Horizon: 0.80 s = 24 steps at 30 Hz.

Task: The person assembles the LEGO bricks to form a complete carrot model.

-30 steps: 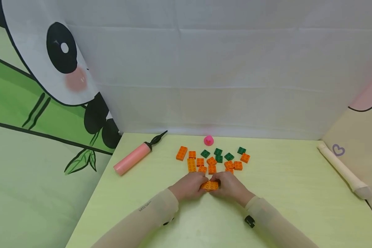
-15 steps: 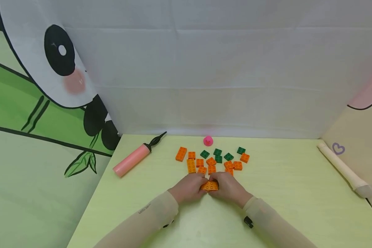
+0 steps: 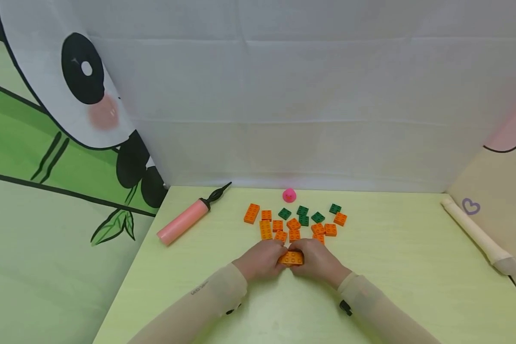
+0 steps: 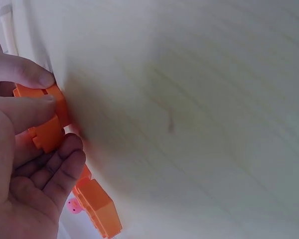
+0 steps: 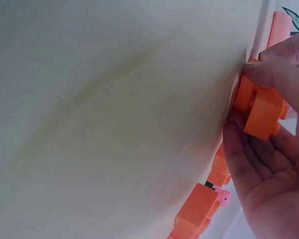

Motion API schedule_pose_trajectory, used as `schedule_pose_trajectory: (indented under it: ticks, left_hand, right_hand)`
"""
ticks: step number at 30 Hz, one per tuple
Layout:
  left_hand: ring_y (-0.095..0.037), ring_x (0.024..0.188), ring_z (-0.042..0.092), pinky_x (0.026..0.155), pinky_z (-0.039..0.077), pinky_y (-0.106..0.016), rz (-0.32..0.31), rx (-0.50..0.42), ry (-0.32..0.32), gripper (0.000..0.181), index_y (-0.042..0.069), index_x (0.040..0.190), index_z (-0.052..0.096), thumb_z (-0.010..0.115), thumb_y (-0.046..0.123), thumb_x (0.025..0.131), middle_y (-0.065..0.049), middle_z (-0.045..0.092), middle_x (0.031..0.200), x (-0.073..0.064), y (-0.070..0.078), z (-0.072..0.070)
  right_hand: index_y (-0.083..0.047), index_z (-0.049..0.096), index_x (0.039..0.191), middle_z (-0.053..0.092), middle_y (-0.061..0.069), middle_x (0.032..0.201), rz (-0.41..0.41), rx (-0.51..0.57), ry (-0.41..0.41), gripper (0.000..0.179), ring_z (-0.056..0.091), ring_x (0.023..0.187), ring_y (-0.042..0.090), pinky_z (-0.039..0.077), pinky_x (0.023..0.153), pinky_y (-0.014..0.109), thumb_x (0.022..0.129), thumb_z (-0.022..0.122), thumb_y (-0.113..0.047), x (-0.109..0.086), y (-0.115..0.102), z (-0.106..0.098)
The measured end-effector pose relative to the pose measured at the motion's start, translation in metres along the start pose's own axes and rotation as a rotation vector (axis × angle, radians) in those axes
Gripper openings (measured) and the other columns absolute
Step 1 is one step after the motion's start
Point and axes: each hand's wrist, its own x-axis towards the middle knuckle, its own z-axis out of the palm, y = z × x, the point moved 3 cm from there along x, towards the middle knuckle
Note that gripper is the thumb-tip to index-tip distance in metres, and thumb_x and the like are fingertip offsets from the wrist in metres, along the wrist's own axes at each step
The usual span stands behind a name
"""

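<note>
Just in front of the loose bricks, both hands hold orange toy building bricks (image 3: 291, 258) low over the table. My left hand (image 3: 261, 260) grips them from the left, its thumb against the near side and its fingers curled beneath, as the left wrist view shows. From the other side my right hand (image 3: 317, 260) pinches them with thumb and curled fingers. A thin gap runs between the held bricks (image 5: 264, 112) in the right wrist view. Fingers hide part of the bricks and how they join.
Several orange bricks (image 3: 294, 235) and green bricks (image 3: 302, 210) lie beyond the hands. A small pink round toy (image 3: 289, 195) sits behind them. At the left lies a pink hand pump (image 3: 183, 222) with a black nozzle; along the right edge, a cream-coloured roll (image 3: 475, 236).
</note>
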Motion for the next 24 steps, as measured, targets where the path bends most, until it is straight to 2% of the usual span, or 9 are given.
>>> schedule_pose_trajectory:
  ticks: [4, 11, 17, 24]
  left_hand:
    - [-0.011, 0.077, 0.054, 0.083, 0.052, -0.027, -0.005, 0.004, -0.010, 0.019, 0.013, 0.106, 0.073, 0.077, 0.029, 0.097, 0.008, 0.061, 0.087, 0.0000, 0.0001, -0.0004]
    - [-0.013, 0.071, 0.053, 0.076, 0.050, -0.026, -0.013, -0.016, -0.026, 0.007, 0.012, 0.097, 0.072, 0.074, 0.018, 0.096, 0.007, 0.059, 0.077, 0.0044, 0.0024, -0.0024]
    - [-0.014, 0.070, 0.053, 0.073, 0.050, -0.026, -0.018, 0.002, -0.028, 0.008, 0.011, 0.095, 0.072, 0.074, 0.018, 0.097, 0.006, 0.059, 0.077, 0.0070, 0.0050, -0.0021]
    - [-0.014, 0.069, 0.054, 0.072, 0.049, -0.025, -0.046, -0.021, -0.040, 0.010, 0.011, 0.096, 0.074, 0.076, 0.021, 0.097, 0.007, 0.058, 0.075, 0.0073, 0.0065, -0.0023]
  right_hand:
    - [-0.013, 0.077, 0.103, 0.067, -0.012, 0.090, -0.011, -0.007, -0.006, 0.029, 0.058, 0.077, 0.009, 0.054, 0.073, 0.028, 0.078, 0.090, -0.015, -0.0007, -0.0011, -0.0007]
    - [-0.013, 0.077, 0.105, 0.068, -0.011, 0.091, -0.023, -0.021, -0.002, 0.029, 0.059, 0.078, 0.008, 0.055, 0.075, 0.028, 0.080, 0.090, -0.016, -0.0020, -0.0012, -0.0009]
    - [-0.014, 0.077, 0.101, 0.070, -0.011, 0.089, -0.036, -0.031, 0.010, 0.025, 0.059, 0.077, 0.008, 0.055, 0.074, 0.028, 0.081, 0.091, -0.018, -0.0031, -0.0013, -0.0026]
    - [-0.015, 0.077, 0.100, 0.070, -0.011, 0.089, -0.030, -0.035, 0.003, 0.023, 0.060, 0.077, 0.008, 0.055, 0.074, 0.028, 0.081, 0.091, -0.018, -0.0014, -0.0010, -0.0013]
